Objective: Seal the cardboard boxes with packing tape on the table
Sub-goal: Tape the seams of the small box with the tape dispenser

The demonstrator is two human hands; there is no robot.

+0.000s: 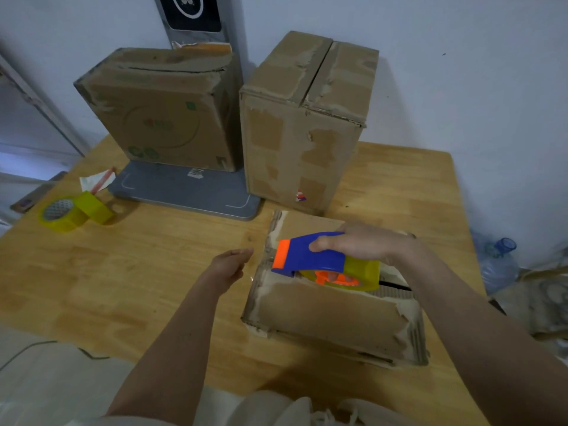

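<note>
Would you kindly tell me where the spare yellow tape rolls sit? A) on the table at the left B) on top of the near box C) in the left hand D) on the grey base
A: the spare tape rolls lie on the wooden table at its left edge, beside the grey base and apart from it.

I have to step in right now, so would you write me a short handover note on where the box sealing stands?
Right hand grips the tape dispenser, set on the near box over its centre seam.
Left hand open, beside that box's left edge.
Two more boxes, the left box and the right box, stand at the back; spare tape rolls lie far left.
Done: no fresh tape visible.
Left: all three seams.
</note>
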